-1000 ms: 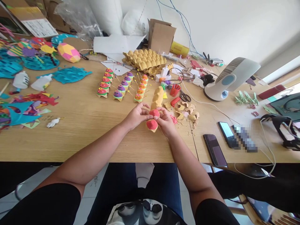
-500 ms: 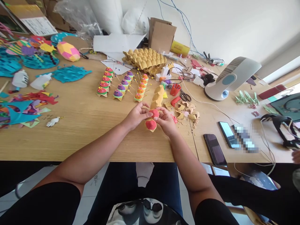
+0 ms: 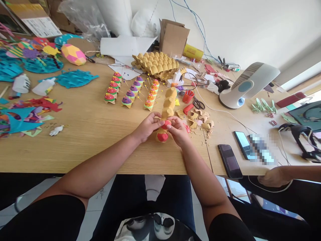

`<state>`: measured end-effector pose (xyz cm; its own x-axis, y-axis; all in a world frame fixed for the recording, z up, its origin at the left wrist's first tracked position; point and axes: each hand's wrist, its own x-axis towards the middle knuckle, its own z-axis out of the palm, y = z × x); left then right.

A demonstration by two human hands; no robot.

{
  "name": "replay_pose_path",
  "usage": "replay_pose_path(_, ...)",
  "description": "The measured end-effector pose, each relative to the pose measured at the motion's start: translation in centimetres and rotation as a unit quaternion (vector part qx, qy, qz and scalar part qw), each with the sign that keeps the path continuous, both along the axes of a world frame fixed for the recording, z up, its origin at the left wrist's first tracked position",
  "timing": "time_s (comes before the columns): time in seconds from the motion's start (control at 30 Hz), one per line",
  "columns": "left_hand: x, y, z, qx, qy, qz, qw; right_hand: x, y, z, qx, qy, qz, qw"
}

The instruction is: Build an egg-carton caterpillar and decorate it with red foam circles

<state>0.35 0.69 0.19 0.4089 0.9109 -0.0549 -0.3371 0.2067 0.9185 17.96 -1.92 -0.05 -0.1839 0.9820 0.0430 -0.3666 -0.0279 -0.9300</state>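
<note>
Both my hands close around a yellow-tan egg-carton strip (image 3: 168,104) that points away from me on the table. Its nearest bump wears a red clay cap (image 3: 163,137). On the second bump lies another piece of red clay (image 3: 166,125). My left hand (image 3: 149,126) pinches that bump from the left, thumb on the red clay. From the right, my right hand (image 3: 178,130) presses thumb and fingers on the same red clay. Behind stand three decorated carton strips: red and green (image 3: 113,87), purple (image 3: 132,92) and orange (image 3: 151,95).
Torn carton scraps (image 3: 200,118), scissors (image 3: 198,103) and a red cup (image 3: 188,96) lie to the right. Farther right are a fan (image 3: 247,87) and phones (image 3: 230,161). An egg tray (image 3: 156,63) sits behind, paper scraps (image 3: 22,117) left. Another person's hand (image 3: 273,176) is at the right edge.
The carton strip has straightened, its far end lying lower. My fingers have shifted slightly over the second red clay piece. At right, the other person's hand has come further into view.
</note>
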Motion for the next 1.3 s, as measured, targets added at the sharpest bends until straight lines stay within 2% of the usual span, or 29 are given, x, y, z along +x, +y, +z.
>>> replay_pose_path(0.17, 0.33, -0.33, -0.02, 0.013, -0.011, -0.005, 1.0, -0.36, -0.18, -0.04, -0.009, 0.022, -0.017, 1.0)
replay_pose_path(0.33, 0.52, -0.46, 0.11, 0.019, -0.002, 0.001, 1.0, -0.53, -0.13, -0.23, -0.005, 0.003, -0.04, 0.999)
replay_pose_path(0.53, 0.33, -0.37, 0.08, 0.024, 0.008, 0.014, 1.0, -0.59, -0.24, -0.2, 0.012, -0.017, -0.029, 0.999)
replay_pose_path(0.7, 0.41, -0.3, 0.0, 0.05, 0.013, 0.015, 0.999, -0.58, -0.26, -0.28, 0.023, -0.036, -0.046, 0.998)
replay_pose_path(0.87, 0.34, -0.28, -0.07, 0.066, 0.014, 0.01, 0.998, -0.51, -0.25, -0.26, 0.015, 0.0, -0.033, 0.999)
replay_pose_path(1.17, 0.46, -0.42, 0.13, 0.049, 0.002, 0.014, 0.999, -0.56, -0.4, 0.14, 0.003, 0.036, -0.04, 0.999)
replay_pose_path(1.3, 0.53, -0.39, 0.19, 0.007, -0.014, 0.029, 0.999, -0.89, -0.49, 0.33, 0.025, 0.055, -0.055, 0.997)
